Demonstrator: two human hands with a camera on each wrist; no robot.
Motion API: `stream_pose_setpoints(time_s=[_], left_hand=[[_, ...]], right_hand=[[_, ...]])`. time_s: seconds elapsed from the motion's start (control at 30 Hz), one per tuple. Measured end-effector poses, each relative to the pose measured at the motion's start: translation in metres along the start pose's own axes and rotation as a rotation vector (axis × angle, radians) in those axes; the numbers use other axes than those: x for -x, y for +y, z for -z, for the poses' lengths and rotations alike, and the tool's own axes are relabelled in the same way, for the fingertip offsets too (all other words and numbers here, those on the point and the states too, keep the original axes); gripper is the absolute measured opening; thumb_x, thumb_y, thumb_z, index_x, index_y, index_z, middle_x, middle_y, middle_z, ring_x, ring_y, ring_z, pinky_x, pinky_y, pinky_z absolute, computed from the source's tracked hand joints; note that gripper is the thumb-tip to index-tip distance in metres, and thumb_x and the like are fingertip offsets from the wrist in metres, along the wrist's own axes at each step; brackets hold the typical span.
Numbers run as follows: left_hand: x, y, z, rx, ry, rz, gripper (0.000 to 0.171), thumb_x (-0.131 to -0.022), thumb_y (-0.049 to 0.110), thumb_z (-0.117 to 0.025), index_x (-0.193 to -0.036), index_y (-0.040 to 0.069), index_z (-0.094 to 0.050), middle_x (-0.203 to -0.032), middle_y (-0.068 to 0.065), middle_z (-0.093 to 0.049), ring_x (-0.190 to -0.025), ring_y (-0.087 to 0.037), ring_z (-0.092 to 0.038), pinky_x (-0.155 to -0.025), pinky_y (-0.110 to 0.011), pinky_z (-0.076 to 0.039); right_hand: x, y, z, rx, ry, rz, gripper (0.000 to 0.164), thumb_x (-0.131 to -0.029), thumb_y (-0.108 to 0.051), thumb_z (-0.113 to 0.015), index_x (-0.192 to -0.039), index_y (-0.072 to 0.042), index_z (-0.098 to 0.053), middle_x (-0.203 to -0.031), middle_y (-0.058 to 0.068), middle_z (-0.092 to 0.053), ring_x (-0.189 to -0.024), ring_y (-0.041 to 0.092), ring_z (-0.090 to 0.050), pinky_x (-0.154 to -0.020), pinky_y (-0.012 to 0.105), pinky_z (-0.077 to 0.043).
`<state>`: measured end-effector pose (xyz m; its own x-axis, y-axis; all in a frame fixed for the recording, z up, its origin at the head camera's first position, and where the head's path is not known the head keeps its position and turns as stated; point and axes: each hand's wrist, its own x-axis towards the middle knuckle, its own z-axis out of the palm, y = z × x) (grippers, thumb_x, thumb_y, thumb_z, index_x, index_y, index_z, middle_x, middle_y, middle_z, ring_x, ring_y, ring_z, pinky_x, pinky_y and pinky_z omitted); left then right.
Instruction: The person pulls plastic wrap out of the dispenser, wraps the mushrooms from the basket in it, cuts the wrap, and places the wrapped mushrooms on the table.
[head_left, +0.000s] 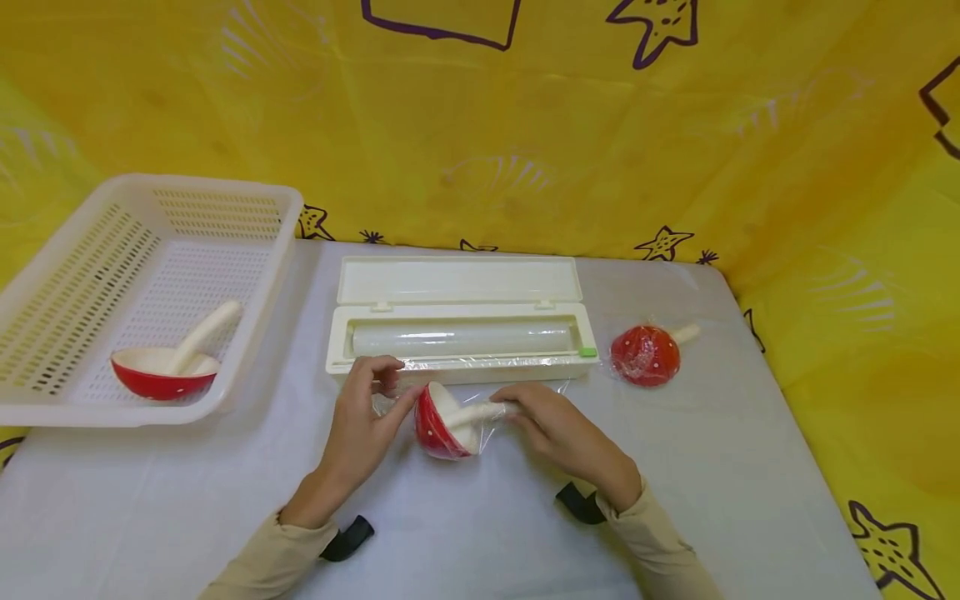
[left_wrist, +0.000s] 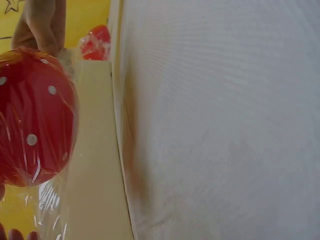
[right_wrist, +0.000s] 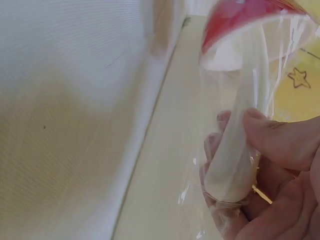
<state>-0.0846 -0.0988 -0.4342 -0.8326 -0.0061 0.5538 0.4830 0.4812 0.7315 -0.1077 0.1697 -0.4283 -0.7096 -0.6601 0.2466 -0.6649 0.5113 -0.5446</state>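
Note:
A toy mushroom (head_left: 441, 425) with a red, white-dotted cap and a white stem is held sideways in front of the cling film box, with clear film around it. My right hand (head_left: 558, 429) grips the film-covered stem (right_wrist: 232, 155) between thumb and fingers. On the other side, my left hand (head_left: 363, 425) touches the cap's rim with its thumb; its fingers bend near the film, apart from the thumb. Cling film (left_wrist: 50, 205) stretches from the mushroom toward the box. In the left wrist view, the dotted cap (left_wrist: 37, 120) shows creased film over it.
The open white cling film box (head_left: 461, 372) contains a film roll (head_left: 461, 338) and has a green slider (head_left: 588, 352). A wrapped mushroom (head_left: 645, 356) lies to its right. At left, a white basket (head_left: 288, 250) holds an unwrapped mushroom (head_left: 165, 385).

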Motion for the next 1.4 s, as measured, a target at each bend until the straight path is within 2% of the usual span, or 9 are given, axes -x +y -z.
stream_pose_setpoints(time_s=[0.13, 0.3, 0.4, 0.6, 0.77, 0.93, 1.1, 1.23, 1.4], left_hand=[[0.0, 0.0, 0.003, 0.034, -0.002, -0.058, 0.029, -0.074, -0.016, -0.075, -0.095, 0.0, -0.062, -0.087, -0.007, -0.062, -0.079, -0.013, -0.057, -0.077, -0.009, -0.047], [0.001, 0.001, 0.006, 0.102, -0.179, -0.057, 0.032, -0.085, -0.011, -0.066, -0.113, 0.005, -0.065, -0.109, -0.006, -0.066, -0.099, -0.013, -0.061, -0.087, -0.017, -0.053], [0.001, 0.003, 0.007, 0.03, -0.244, -0.073, 0.041, -0.087, 0.0, -0.068, -0.127, 0.007, -0.06, -0.123, -0.007, -0.063, -0.112, -0.018, -0.059, -0.091, -0.033, -0.056], [0.0, 0.007, 0.01, -0.176, -0.288, -0.108, 0.068, -0.076, 0.023, -0.081, -0.138, 0.016, -0.054, -0.134, -0.008, -0.057, -0.124, -0.026, -0.051, -0.098, -0.056, -0.043], [-0.001, 0.01, 0.011, -0.25, -0.276, -0.153, 0.079, -0.071, 0.029, -0.087, -0.14, 0.015, -0.053, -0.134, -0.013, -0.051, -0.126, -0.028, -0.044, -0.096, -0.05, -0.048], [-0.001, 0.01, 0.012, -0.161, -0.313, -0.196, 0.073, -0.078, 0.02, -0.084, -0.14, 0.008, -0.048, -0.138, -0.01, -0.052, -0.128, -0.023, -0.049, -0.094, -0.038, -0.057], [0.0, 0.008, 0.011, -0.147, -0.37, -0.214, 0.083, -0.072, 0.019, -0.089, -0.141, 0.009, -0.045, -0.144, -0.012, -0.047, -0.131, -0.027, -0.049, -0.092, -0.041, -0.057], [-0.001, 0.006, 0.009, -0.203, -0.385, -0.258, 0.095, -0.065, 0.018, -0.094, -0.144, 0.012, -0.042, -0.145, -0.015, -0.045, -0.131, -0.03, -0.049, -0.093, -0.046, -0.056], [-0.002, 0.004, 0.005, -0.28, -0.363, -0.317, 0.094, -0.063, 0.016, -0.095, -0.141, 0.016, -0.043, -0.142, -0.018, -0.045, -0.128, -0.033, -0.048, -0.093, -0.048, -0.056]], right_hand=[[0.0, -0.005, 0.005, -0.053, -0.035, -0.057, 0.028, -0.096, -0.007, -0.062, -0.124, -0.005, -0.06, -0.118, 0.006, -0.066, -0.11, 0.02, -0.062, -0.097, 0.04, -0.053], [0.001, -0.007, 0.009, -0.097, -0.043, -0.09, 0.031, -0.097, -0.006, -0.059, -0.128, -0.003, -0.058, -0.123, 0.008, -0.066, -0.115, 0.023, -0.062, -0.099, 0.041, -0.052], [0.001, -0.007, 0.01, -0.118, -0.042, -0.098, 0.032, -0.098, -0.005, -0.057, -0.129, -0.003, -0.057, -0.124, 0.008, -0.066, -0.115, 0.024, -0.062, -0.099, 0.041, -0.052], [0.0, -0.007, 0.012, -0.174, -0.051, -0.134, 0.032, -0.098, -0.006, -0.057, -0.13, -0.004, -0.057, -0.124, 0.008, -0.065, -0.114, 0.022, -0.062, -0.098, 0.04, -0.053], [0.0, -0.007, 0.011, -0.185, -0.029, -0.112, 0.03, -0.1, -0.006, -0.055, -0.129, -0.004, -0.057, -0.123, 0.008, -0.065, -0.111, 0.021, -0.061, -0.097, 0.038, -0.053], [0.001, -0.008, 0.01, -0.208, -0.024, -0.11, 0.028, -0.102, -0.007, -0.051, -0.129, -0.004, -0.056, -0.124, 0.008, -0.064, -0.109, 0.021, -0.059, -0.096, 0.036, -0.052], [0.001, -0.01, 0.011, -0.26, -0.049, -0.127, 0.029, -0.103, -0.009, -0.05, -0.131, -0.003, -0.053, -0.127, 0.009, -0.06, -0.114, 0.021, -0.056, -0.099, 0.038, -0.05], [0.001, -0.012, 0.01, -0.273, -0.063, -0.159, 0.04, -0.096, -0.016, -0.064, -0.133, -0.007, -0.051, -0.128, 0.004, -0.058, -0.113, 0.016, -0.053, -0.095, 0.037, -0.051], [-0.001, -0.012, 0.008, -0.154, 0.01, -0.078, 0.049, -0.084, -0.006, -0.077, -0.126, -0.001, -0.052, -0.121, 0.008, -0.061, -0.109, 0.019, -0.058, -0.094, 0.037, -0.054]])
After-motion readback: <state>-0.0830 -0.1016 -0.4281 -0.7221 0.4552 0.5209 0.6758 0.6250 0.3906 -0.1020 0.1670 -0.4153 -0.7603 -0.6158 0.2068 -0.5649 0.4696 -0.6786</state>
